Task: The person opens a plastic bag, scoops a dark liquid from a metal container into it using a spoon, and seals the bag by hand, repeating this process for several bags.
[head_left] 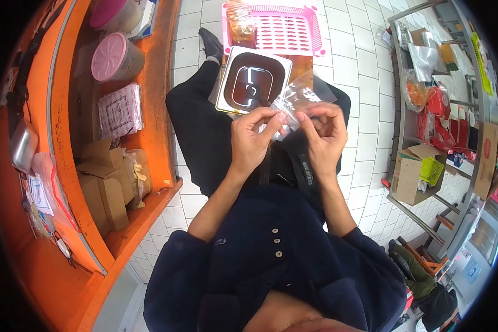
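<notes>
Between my two hands is a small clear plastic bag (299, 99), held over my lap. My left hand (253, 135) pinches one side of it with thumb and fingers, and my right hand (323, 130) pinches the other side. Just beyond my left hand stands a square metal pan (227, 83) holding dark brown liquid (252, 80). A dark handle-like shape in the liquid is partly hidden behind the bag. Behind the pan, a pink plastic basket (288, 30) holds clear bags with brown contents (242, 27) at its left side.
An orange shelf unit (155, 110) on the left holds pink-lidded tubs (116, 58), a packet of printed bags (122, 110) and cardboard boxes (108, 185). On the right, a metal rack (418, 221) carries an open carton (418, 174). Another person's legs (420, 271) show at the lower right.
</notes>
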`<action>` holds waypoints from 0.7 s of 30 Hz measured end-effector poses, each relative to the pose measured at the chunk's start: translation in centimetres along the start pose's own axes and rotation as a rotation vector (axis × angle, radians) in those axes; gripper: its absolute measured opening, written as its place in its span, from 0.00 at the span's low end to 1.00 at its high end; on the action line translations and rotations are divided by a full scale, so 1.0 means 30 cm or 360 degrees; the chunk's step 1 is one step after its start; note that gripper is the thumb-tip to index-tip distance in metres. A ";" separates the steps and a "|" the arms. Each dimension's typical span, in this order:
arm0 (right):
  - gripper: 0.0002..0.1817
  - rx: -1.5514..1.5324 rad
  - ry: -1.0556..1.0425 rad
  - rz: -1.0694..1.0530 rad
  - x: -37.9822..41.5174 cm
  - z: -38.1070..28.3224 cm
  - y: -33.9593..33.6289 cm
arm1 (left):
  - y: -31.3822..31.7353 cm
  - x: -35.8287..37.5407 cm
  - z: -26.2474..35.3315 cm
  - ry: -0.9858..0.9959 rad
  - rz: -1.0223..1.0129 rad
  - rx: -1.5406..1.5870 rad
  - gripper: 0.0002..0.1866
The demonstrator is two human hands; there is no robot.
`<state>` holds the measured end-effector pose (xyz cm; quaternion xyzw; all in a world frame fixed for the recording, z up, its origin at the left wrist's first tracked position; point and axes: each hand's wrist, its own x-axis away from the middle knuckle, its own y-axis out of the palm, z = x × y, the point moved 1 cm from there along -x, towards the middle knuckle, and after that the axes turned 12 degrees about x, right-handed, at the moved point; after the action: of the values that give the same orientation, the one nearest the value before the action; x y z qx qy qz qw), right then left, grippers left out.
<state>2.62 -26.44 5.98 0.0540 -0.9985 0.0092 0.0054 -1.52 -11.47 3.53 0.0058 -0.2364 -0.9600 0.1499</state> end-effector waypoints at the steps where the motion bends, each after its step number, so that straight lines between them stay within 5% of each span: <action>1: 0.14 0.0488 -0.0238 0.0168 -0.008 -0.022 -0.005 | -0.006 -0.004 0.006 0.0010 0.0007 0.0000 0.08; 2: 0.16 0.0975 -0.0479 0.0339 -0.014 -0.044 -0.012 | -0.014 -0.008 0.016 -0.0002 0.0010 -0.0083 0.07; 4: 0.21 0.1074 -0.0547 0.0297 -0.033 -0.087 -0.043 | -0.019 -0.014 0.032 -0.0007 0.0026 -0.0164 0.07; 6: 0.19 0.1157 -0.0454 -0.0550 -0.047 -0.144 -0.045 | -0.017 -0.012 0.044 -0.0029 -0.0057 -0.0276 0.06; 15: 0.05 0.1183 -0.0219 -0.0997 -0.107 -0.141 -0.047 | -0.029 -0.005 0.103 0.0090 -0.0439 -0.0679 0.08; 21: 0.11 0.1358 -0.0347 -0.1282 -0.118 -0.119 -0.005 | -0.036 -0.002 0.098 0.0281 -0.0477 -0.0945 0.12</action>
<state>6.20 -26.14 9.52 0.4264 -0.8024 0.4011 -0.1162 -2.01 -9.19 5.65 0.0797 0.0706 -0.9941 0.0221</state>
